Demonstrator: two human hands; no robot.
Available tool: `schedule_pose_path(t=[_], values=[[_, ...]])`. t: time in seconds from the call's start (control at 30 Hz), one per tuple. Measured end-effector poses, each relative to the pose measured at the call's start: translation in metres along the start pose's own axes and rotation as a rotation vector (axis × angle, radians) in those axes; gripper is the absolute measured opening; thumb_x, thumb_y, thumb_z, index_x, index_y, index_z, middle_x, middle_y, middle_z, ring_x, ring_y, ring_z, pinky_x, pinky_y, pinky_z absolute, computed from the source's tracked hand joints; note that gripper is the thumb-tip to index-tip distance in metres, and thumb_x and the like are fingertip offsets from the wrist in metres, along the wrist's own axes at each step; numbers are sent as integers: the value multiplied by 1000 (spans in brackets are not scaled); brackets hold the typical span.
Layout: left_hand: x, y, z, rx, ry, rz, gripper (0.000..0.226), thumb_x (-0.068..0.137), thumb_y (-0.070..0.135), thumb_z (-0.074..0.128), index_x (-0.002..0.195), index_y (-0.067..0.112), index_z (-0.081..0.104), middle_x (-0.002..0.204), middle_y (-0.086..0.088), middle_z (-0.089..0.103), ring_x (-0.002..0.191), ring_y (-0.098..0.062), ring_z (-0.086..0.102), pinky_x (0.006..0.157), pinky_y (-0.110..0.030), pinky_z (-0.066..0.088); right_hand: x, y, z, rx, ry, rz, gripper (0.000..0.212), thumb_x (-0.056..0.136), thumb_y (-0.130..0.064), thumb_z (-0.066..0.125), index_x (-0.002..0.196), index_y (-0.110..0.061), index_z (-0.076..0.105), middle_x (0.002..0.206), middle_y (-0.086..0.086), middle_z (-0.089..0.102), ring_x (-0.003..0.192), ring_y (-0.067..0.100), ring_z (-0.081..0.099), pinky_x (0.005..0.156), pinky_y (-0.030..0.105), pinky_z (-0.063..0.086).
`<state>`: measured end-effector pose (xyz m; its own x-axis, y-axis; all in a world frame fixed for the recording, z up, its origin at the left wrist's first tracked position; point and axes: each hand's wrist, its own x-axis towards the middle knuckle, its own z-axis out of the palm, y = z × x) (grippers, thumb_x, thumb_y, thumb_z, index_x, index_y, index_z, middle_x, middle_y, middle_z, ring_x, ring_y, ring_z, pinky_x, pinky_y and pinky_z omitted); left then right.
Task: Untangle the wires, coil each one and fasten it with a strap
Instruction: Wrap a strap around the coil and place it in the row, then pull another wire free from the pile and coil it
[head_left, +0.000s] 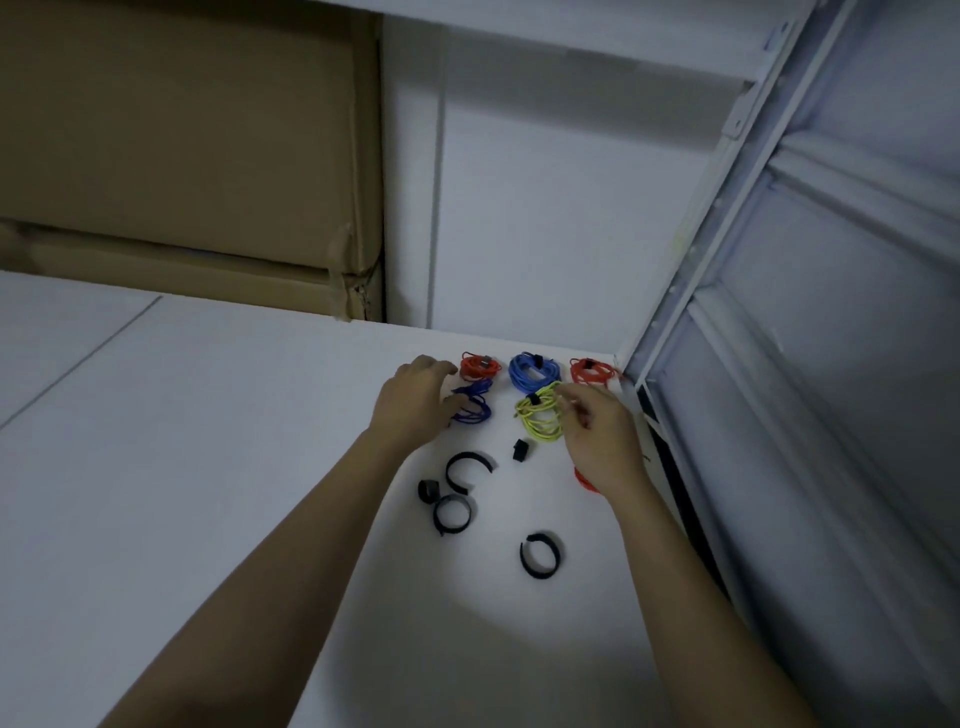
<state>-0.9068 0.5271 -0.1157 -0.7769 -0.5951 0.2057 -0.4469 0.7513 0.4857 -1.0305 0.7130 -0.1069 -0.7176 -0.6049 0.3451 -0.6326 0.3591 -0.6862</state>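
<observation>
Finished coils are lined up at twelve o'clock on the counter. The purple wire is gripped by the left hand, seemingly for strapping; the yellow-green coil is touched by the right hand's loosely curled fingers; spare straps are kept nearer.

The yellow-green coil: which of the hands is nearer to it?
Right. The right hand has its fingers at the right edge of the yellow-green coil; the left hand is off to its left, on the purple coil.

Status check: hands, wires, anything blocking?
Left hand on purple coil. Right hand at strapped yellow coil, apparently empty. Loose straps nearby, nothing blocking.
</observation>
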Motion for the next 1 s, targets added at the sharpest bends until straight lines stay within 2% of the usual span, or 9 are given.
schedule_pose_path(t=[0.1, 0.2, 0.27, 0.4, 0.53, 0.7, 0.87, 1.0], values=[[-18, -18, -21, 234, 187, -7, 38, 96, 35, 53, 127, 15, 56, 130, -6, 56, 116, -26, 52, 96, -34, 37, 7, -15, 10, -132, -25, -131, 26, 91, -4, 55, 114, -3, 67, 113, 14, 64, 105, 31, 57, 90, 35, 46], [-40, -44, -48, 337, 251, -84, 35, 96, 33, 52, 124, 13, 55, 124, -8, 58, 111, -29, 55, 94, -37, 39, 16, -42, 35, -174, -41, -270, 23, 88, -6, 59, 109, -5, 69, 112, 11, 65, 108, 32, 55, 95, 38, 43], [-66, -74, -77, 388, 290, -213, 36, 96, 34, 52, 125, 12, 53, 122, -8, 59, 109, -29, 56, 92, -37, 42, 22, -75, 71, -139, -88, -406, 23, 88, -8, 62, 109, -7, 69, 111, 10, 65, 107, 32, 54, 94, 40, 44], [-127, -133, -139, 476, 324, -456, 38, 95, 33, 52, 126, 12, 49, 122, -9, 57, 108, -31, 55, 88, -38, 41, 20, -152, 150, -113, -323, -558, 32, 91, -17, 59, 122, -10, 62, 123, 11, 58, 116, 31, 47, 96, 39, 39], [-189, -173, -196, 525, 333, -645, 39, 95, 32, 52, 127, 11, 47, 124, -11, 54, 109, -33, 53, 87, -39, 41, -2, -222, 214, -136, -461, -615, 42, 95, -26, 53, 135, -14, 50, 133, 9, 49, 122, 29, 41, 97, 39, 38], [-262, -231, -260, 498, 390, -806, 41, 94, 27, 55, 129, 10, 44, 127, -14, 52, 113, -35, 50, 88, -40, 42, -52, -316, 273, -93, -517, -678, 43, 95, -26, 52, 136, -16, 48, 134, 8, 45, 122, 28, 38, 97, 39, 38], [-324, -299, -316, 458, 416, -867, 44, 95, 29, 54, 134, 12, 41, 132, -15, 49, 116, -35, 49, 90, -43, 43, -97, -405, 332, -56, -554, -684, 41, 95, -24, 52, 135, -17, 49, 135, 7, 43, 123, 27, 37, 98, 39, 38], [-358, -355, -363, 449, 431, -868, 42, 96, 30, 53, 133, 13, 41, 131, -14, 49, 111, -32, 52, 79, -38, 45, -121, -464, 384, -72, -571, -647, 40, 94, -23, 52, 134, -16, 49, 135, 9, 43, 123, 28, 38, 98, 38, 38]])
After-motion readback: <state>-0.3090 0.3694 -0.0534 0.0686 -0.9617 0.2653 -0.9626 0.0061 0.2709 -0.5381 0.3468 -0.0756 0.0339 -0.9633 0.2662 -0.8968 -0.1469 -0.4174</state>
